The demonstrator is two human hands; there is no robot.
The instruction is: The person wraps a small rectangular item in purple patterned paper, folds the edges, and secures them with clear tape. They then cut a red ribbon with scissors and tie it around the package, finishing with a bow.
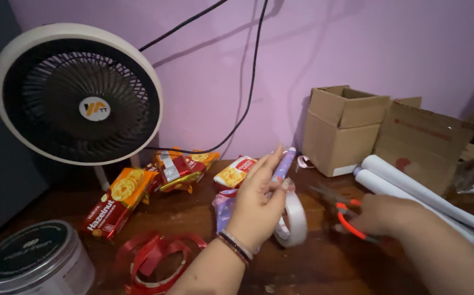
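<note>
Your left hand (259, 199) is closed on a slim purple-wrapped packet (282, 164), and a roll of white tape (294, 218) hangs just under its fingers at about five o'clock. The packet's long axis runs up toward one o'clock, its free end pointing at the wall. From that grip, your right hand (381, 216) lies at three o'clock, near but apart, fingers wrapped around the red handles of the scissors (338, 205). Their blades point toward ten o'clock, at the packet. Paper rolls (412, 183) lie just beyond the right hand.

Scissors (339, 205) blades motion-blurred, round tin (35, 262) cut off at bottom edge
</note>
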